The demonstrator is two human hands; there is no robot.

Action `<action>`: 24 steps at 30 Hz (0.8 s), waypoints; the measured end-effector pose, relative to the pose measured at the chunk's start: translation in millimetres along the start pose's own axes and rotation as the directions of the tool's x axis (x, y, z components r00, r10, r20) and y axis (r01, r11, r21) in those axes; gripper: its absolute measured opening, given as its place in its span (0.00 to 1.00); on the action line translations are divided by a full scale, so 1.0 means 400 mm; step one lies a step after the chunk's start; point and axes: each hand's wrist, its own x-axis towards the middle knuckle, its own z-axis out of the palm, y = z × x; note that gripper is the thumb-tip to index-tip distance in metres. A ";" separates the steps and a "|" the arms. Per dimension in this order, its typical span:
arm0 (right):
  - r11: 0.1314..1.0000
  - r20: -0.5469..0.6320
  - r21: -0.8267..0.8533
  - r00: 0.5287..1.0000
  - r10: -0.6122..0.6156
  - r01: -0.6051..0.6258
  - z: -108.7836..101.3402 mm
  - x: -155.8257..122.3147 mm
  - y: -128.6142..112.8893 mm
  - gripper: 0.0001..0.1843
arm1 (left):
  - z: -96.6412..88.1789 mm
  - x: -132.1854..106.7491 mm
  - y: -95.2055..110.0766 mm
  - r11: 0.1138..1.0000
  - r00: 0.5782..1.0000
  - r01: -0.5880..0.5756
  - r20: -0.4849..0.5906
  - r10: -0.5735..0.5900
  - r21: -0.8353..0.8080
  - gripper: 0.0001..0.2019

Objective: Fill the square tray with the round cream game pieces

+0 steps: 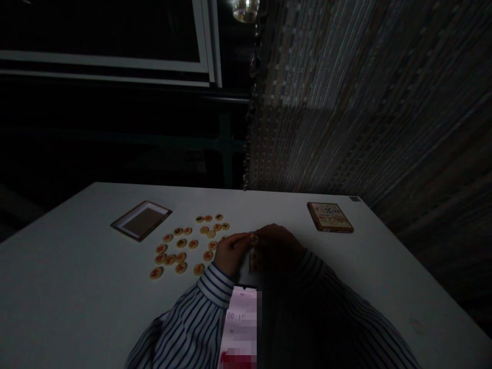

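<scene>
Bench [57,287]: a wide, pale top in a very dim room; everything below lies on it or is held over it.
Shallow tray [141,220]: flat on the far left part, with a dark rim and a brownish inside, well apart from both hands.
Round discs [180,246]: scattered loose between the tray and the hands, lying flat, with pale yellow faces and red or dark marks (too dim to read from here); the nearest ones sit just beside the left hand.
Left hand [229,253]: comes out of a striped sleeve [192,318], fingers curled in, fingertips pinched on a small disc.
Small disc [253,238]: held just above the middle of the bench, where the fingertips of the two hands meet; a pale shape hangs right under it, too dark to make out.
Phone [240,323]: lit pinkish screen, at the near edge below the hands.
Right hand [282,241]: in deep shadow, fingers meeting the left hand's at the small disc; I cannot tell how far it is closed or whether it grips.
Flat box [329,216]: orange rim and printed top, lying flat on the far right, well apart from the hands.
Woven blind [365,102]: hangs behind the bench on the right.
</scene>
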 end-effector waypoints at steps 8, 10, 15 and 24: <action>0.998 0.013 -0.056 1.000 -0.017 0.018 -0.004 0.001 0.004 0.15 | 0.000 -0.005 0.011 1.000 1.000 -0.005 0.018 0.005 0.016 0.12; 0.999 -0.002 -0.052 1.000 -0.008 0.008 -0.009 -0.005 0.008 0.14 | -0.001 -0.006 0.010 0.997 0.999 -0.032 0.015 0.031 0.069 0.12; 0.999 -0.033 -0.030 0.999 0.040 -0.041 -0.021 -0.020 0.031 0.16 | -0.012 -0.004 -0.010 0.953 0.991 -0.131 0.012 0.133 0.273 0.11; 0.999 -0.004 -0.051 1.000 0.017 -0.017 -0.032 -0.041 0.067 0.17 | -0.015 -0.005 -0.037 0.785 0.968 -0.250 0.122 0.220 0.568 0.12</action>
